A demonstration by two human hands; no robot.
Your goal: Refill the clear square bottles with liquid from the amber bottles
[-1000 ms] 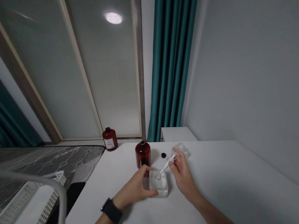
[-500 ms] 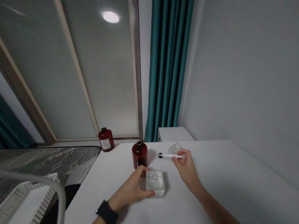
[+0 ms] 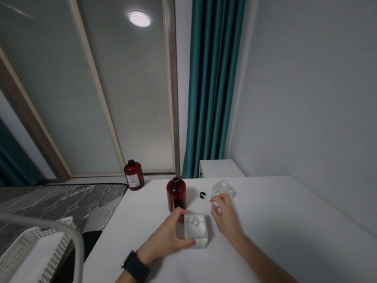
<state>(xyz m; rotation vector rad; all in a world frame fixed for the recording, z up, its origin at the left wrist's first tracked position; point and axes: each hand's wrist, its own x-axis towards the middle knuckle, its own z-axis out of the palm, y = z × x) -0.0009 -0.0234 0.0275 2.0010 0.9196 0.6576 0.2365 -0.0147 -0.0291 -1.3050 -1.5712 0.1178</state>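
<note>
My left hand (image 3: 167, 237) grips a square clear glass bottle (image 3: 197, 232) from its left side, thumb in front and fingers behind. The bottle rests on the white table (image 3: 277, 231). Between the fingertips of my right hand (image 3: 226, 214) is a slim white syringe-like tube (image 3: 207, 198), mostly covered by the fingers. A small round black cap (image 3: 202, 195) lies by the tube's far end; whether they touch I cannot tell. Just behind my left fingers stands an uncapped dark red bottle (image 3: 176, 193). A crumpled clear plastic piece (image 3: 223, 186) lies behind my right hand.
A capped red bottle with a white label (image 3: 133, 175) stands at the table's far left corner. Left of the table is a white perforated basket (image 3: 32, 268). A pale curved tube (image 3: 77, 254) crosses the lower left foreground. A white cabinet (image 3: 220, 167) stands beyond the table.
My right hand has moved left and slightly toward me with the white tube, and its fingers now cover more of it. My left hand and the glass bottle have stayed put.
</note>
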